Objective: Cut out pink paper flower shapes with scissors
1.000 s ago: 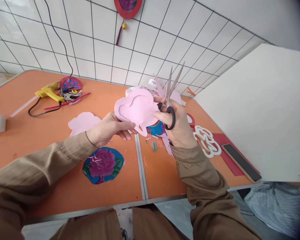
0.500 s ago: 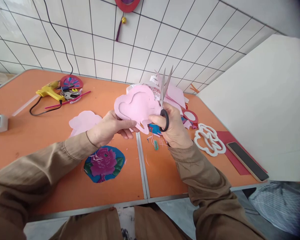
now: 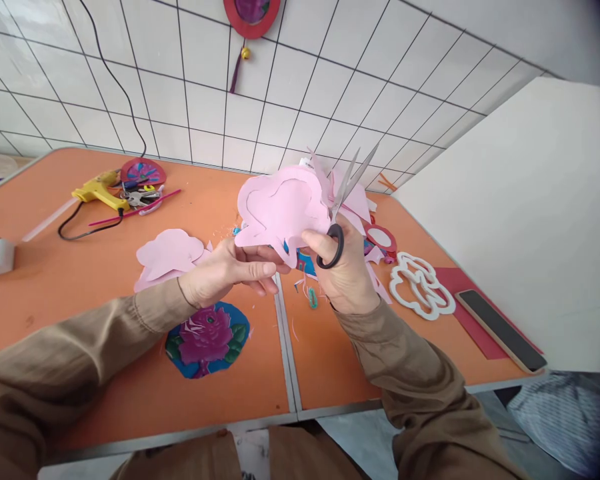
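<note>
A cloud-shaped piece of pink paper, with a curved cut running inside its edge, is held up above the table. My right hand pinches its right side under the thumb. That same hand also has the scissors by their black handles, blades pointing up and slightly parted. Beneath the paper's lower left edge is my left hand, fingers stretched out and thumb off the sheet; whether the fingertips touch the paper is hard to tell. More pink paper cutouts lie beside my left wrist.
On the orange table are a rose-printed fabric piece, a yellow glue gun with its cord, a teal clip, white cloud-shaped frames and a phone. A tiled wall stands behind, a white panel at right.
My left thumb has come off the pink paper and the left fingers have loosened. The paper has shifted slightly right, and the scissors' blades have tilted further to the right.
</note>
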Demonstrator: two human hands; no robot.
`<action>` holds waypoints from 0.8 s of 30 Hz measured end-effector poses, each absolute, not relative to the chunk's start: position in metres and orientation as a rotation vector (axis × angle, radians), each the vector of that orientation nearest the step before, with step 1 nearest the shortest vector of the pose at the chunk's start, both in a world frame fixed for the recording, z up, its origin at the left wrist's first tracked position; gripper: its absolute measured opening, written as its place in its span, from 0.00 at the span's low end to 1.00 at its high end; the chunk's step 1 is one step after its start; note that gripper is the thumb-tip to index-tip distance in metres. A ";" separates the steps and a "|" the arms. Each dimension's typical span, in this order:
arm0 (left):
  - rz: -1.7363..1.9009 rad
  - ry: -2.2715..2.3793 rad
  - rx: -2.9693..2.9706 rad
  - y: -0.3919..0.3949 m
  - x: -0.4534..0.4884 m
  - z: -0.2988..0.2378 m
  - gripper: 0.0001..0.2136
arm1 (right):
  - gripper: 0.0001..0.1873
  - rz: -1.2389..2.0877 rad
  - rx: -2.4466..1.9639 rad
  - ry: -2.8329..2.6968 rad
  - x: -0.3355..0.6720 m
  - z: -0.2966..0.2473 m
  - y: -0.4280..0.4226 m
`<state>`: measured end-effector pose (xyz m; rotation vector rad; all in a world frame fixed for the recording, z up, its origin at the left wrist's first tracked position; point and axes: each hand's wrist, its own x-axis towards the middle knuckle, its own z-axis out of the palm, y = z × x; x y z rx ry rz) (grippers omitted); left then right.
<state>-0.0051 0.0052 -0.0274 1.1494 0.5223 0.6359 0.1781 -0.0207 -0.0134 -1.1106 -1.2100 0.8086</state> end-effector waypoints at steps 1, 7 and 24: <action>0.650 0.534 1.135 0.005 -0.005 -0.028 0.16 | 0.11 0.801 -1.121 -1.198 0.178 -0.013 -0.021; 0.802 0.627 1.012 0.000 -0.003 -0.025 0.15 | 0.10 0.686 -1.137 -1.163 0.179 -0.014 -0.023; 0.909 0.626 1.005 -0.001 -0.001 -0.026 0.10 | 0.08 0.662 -1.102 -1.222 0.181 -0.018 -0.028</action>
